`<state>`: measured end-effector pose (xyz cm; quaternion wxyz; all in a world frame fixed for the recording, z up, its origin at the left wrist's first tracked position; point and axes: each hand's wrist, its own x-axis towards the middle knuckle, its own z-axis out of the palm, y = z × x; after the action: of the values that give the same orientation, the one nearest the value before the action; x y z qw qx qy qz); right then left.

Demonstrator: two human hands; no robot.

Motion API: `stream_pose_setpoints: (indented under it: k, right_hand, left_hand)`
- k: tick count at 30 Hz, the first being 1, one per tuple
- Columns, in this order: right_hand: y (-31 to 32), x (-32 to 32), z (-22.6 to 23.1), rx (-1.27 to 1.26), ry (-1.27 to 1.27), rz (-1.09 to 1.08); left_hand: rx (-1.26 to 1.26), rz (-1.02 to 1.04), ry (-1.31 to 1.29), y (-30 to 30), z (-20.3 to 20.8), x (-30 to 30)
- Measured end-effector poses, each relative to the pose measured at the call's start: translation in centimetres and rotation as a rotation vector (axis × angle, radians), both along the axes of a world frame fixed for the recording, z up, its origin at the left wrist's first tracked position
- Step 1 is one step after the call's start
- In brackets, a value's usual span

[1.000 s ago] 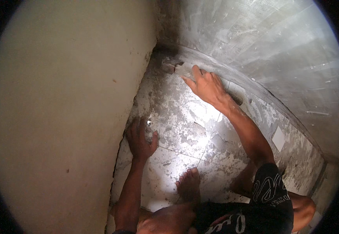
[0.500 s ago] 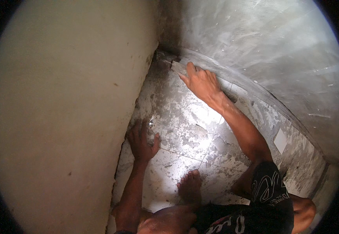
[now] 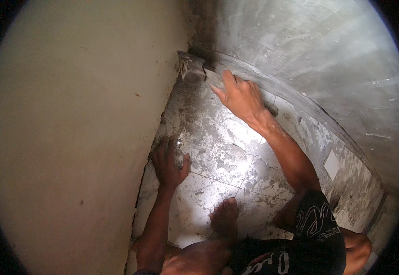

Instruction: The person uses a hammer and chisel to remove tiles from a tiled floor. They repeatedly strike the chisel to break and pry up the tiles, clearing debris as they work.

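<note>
- Head view: at 12 o'clock, where the left wall (image 3: 80, 128) and right wall (image 3: 309, 41) meet, is the broad dark blade of my scraper (image 3: 193, 69).
- My right hand (image 3: 243, 97), toward 1 o'clock, is wrapped round its pale handle.
- My left hand (image 3: 168, 168), toward 7 o'clock, grasps nothing; its fingers are spread on the grimy floor (image 3: 211, 179) beside the left wall.
- Step in hand, as I judge it: scraping the corner. How hard the blade presses, I cannot tell.
- Another stroke, I reckon, calls for a low blade, a firm grip and my left hand as a brace.
</note>
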<state>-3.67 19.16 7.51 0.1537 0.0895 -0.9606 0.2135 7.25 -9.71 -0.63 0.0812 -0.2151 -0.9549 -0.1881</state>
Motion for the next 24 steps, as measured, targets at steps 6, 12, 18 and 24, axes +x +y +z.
stream_pose_setpoints:
  k: [6, 12, 18, 24]
  right_hand:
    - [2.2, -1.8, -1.8, 0.143, -0.114, -0.140]
    - [0.9, -0.5, -2.1, 0.154, 0.081, -0.024]
    - [0.8, -0.8, -2.1, 0.172, -0.278, -0.169]
    - [3.0, 13.6, -1.4, -0.133, -0.392, -0.418]
  left_hand:
    - [0.014, -0.004, -0.033, 1.1, 0.6, 0.0]
    - [-0.020, 0.024, -0.055, 0.1, -0.3, 0.2]
    - [-0.137, -0.009, -0.057, -0.3, -2.1, 0.6]
    - [-0.199, -0.001, -0.099, 1.9, -0.4, 0.7]
